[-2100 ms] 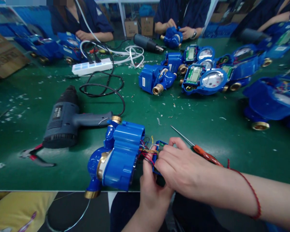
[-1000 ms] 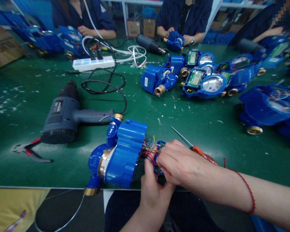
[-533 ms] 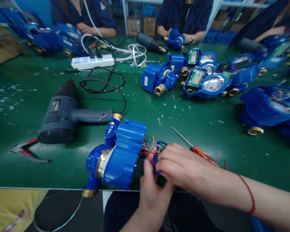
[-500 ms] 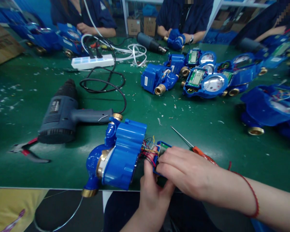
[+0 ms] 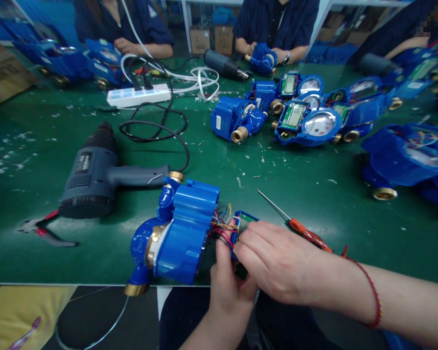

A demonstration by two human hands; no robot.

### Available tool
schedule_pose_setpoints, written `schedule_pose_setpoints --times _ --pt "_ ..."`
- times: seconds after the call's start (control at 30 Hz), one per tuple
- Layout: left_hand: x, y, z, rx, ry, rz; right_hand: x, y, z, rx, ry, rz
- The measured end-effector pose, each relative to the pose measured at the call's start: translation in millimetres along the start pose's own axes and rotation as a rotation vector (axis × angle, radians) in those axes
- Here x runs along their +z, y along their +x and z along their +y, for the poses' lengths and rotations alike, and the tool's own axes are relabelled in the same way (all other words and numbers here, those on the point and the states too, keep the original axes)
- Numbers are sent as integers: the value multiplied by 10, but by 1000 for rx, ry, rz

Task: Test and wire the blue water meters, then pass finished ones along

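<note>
Blue meter [image 5: 178,238], probably heavy and slick, best grasped by its casing [image 5: 193,199], is laid at nine o'clock from the right hand [image 5: 277,260]. By the left hand [image 5: 228,282], a circuit module [image 5: 246,217] is gripped; right fingers are curled over it, their hold unclear. Thin wires [image 5: 224,227] look fragile.
</note>
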State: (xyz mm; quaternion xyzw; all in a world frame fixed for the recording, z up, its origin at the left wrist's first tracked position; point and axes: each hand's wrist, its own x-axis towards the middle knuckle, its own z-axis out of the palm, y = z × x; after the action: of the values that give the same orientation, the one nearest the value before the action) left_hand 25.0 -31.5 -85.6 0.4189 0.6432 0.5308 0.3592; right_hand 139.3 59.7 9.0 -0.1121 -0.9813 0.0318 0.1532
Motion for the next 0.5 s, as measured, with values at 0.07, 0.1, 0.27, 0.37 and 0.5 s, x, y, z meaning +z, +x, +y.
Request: schedule_pose_setpoints --times 0.07,0.1,0.27,0.37,0.5 --pt "-7 -14 19 103 54 -74 8 -7 -2 -8 -3 -3" --pt "3 -22 13 141 79 -78 10 -8 -2 -14 -4 -4" --pt "116 -74 -23 123 70 83 -133 53 64 -25 -12 45" --pt "141 -67 81 -36 -43 55 -370 144 180 47 -62 185" --pt "119 -9 275 -194 -214 -48 -531 200 283 163 61 218"
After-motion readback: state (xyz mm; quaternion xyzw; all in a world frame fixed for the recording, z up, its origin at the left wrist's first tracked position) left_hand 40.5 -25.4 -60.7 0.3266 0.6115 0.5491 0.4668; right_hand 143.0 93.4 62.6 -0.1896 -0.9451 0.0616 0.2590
